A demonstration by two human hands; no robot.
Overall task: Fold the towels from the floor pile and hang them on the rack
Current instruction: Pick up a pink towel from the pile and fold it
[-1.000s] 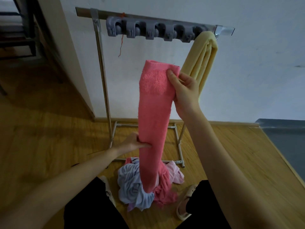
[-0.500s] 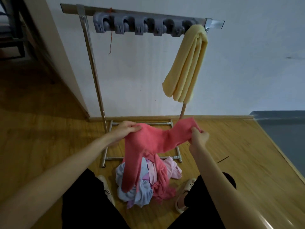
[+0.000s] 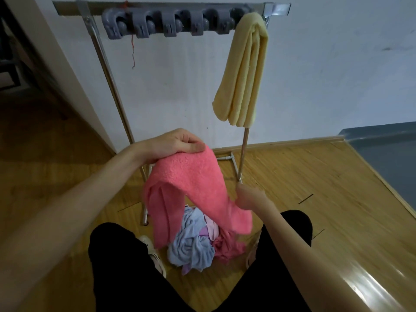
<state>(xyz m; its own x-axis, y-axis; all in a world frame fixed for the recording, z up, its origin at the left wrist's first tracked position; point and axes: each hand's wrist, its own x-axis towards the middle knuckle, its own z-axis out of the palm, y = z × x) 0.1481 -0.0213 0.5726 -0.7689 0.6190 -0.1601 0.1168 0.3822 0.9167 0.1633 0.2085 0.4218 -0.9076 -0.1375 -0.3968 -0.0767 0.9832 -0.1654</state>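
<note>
A pink towel (image 3: 193, 185) hangs folded over between my hands, above the floor pile. My left hand (image 3: 177, 143) grips its upper fold, fingers curled over the cloth. My right hand (image 3: 249, 197) holds the towel's lower right part, its fingers partly hidden behind the cloth. The floor pile (image 3: 198, 244) of light blue, lilac and dark pink cloths lies between my feet. A folded yellow towel (image 3: 243, 70) hangs at the right end of the metal rack (image 3: 105, 55).
A row of grey plastic clips (image 3: 166, 23) sits along the rack's top bar. The rack stands against a white wall on a wooden floor. A grey raised surface (image 3: 382, 149) lies at the right. My dark trouser legs and light slippers flank the pile.
The towel, held upright by my right hand a second ago, has come down. My left hand rose to hold its top fold, and my right hand dropped to its lower right part.
</note>
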